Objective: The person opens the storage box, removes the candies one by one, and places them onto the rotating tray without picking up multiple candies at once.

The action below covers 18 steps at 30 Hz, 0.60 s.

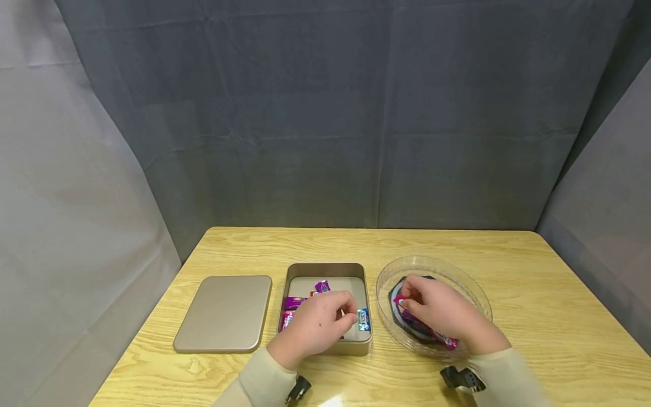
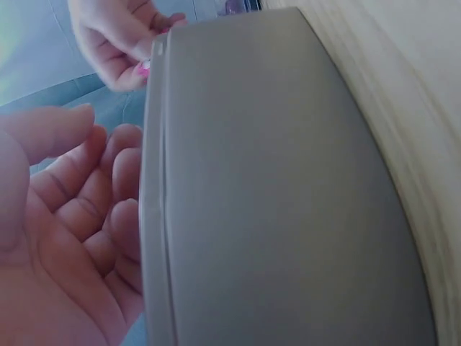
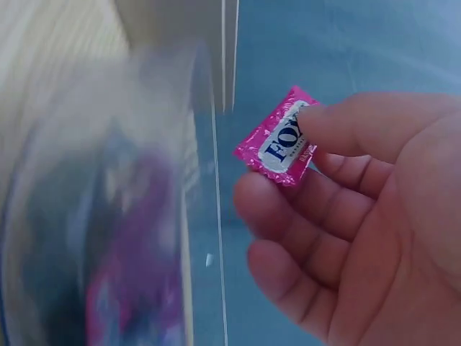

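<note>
My right hand pinches a pink wrapped candy between thumb and fingers, above the clear round dish. Pink and purple wrapped candies lie in that dish, partly hidden under the hand. My left hand hovers over the open metal tin, fingers loosely bent, with nothing seen between them in the left wrist view. Inside the tin are purple candies, a pink candy and a blue-green candy. The left hand covers part of the tin's inside.
The tin's flat square lid lies on the wooden table, left of the tin. A dark cloth hangs behind the table, and pale cloths flank it on both sides.
</note>
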Tool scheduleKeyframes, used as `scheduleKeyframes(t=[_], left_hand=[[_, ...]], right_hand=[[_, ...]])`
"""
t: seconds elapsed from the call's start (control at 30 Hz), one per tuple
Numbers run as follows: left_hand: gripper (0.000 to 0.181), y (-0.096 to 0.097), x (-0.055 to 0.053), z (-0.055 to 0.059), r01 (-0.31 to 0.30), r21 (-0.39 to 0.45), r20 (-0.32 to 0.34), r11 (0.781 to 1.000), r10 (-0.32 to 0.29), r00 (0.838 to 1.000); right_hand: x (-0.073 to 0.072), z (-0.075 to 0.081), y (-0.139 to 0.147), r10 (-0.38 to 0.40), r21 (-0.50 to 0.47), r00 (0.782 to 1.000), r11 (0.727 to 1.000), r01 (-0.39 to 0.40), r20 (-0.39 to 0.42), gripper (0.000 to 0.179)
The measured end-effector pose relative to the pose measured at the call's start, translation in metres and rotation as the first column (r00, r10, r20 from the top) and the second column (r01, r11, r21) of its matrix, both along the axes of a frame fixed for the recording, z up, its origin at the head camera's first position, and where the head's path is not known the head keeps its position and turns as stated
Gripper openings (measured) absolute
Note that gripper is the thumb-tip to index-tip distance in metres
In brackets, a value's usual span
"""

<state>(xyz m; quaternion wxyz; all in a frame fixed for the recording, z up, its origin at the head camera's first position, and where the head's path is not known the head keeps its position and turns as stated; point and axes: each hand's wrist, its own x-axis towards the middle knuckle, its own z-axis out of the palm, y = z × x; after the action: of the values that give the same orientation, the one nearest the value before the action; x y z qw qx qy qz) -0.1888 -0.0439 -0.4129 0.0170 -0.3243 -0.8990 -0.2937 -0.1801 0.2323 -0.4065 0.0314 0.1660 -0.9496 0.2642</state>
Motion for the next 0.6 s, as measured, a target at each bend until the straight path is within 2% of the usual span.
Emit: scheduleKeyframes(t=[0.13,0.33,0.47,0.6], left_hand=[[0.006,-0.003,-0.002,0.000,-0.013,-0.006,-0.006,1.000,0.013,1.000],[0.008,-0.005,-0.005,-0.002,-0.019,-0.002,0.025,1.000,0.019,1.000],[0.009,-0.006,-0.006,-0.003,-0.028,-0.003,0.024,1.000,0.028,0.999],[0.009,-0.007,-0.007,-0.004,-0.044,-0.010,0.020,0.999,0.044,0.999]], right_hand=[[-0.005,-0.005,0.019,-0.078,0.030,0.996,0.997,0.077,0.039,0.016],[-0.009,-0.010,0.032,-0.154,0.083,0.982,0.986,0.145,0.105,0.016],[-0.010,-0.015,0.034,-0.169,0.106,0.975,0.982,0.155,0.143,0.017],[-0.011,-0.018,0.035,-0.152,0.114,0.975,0.984,0.135,0.161,0.015]])
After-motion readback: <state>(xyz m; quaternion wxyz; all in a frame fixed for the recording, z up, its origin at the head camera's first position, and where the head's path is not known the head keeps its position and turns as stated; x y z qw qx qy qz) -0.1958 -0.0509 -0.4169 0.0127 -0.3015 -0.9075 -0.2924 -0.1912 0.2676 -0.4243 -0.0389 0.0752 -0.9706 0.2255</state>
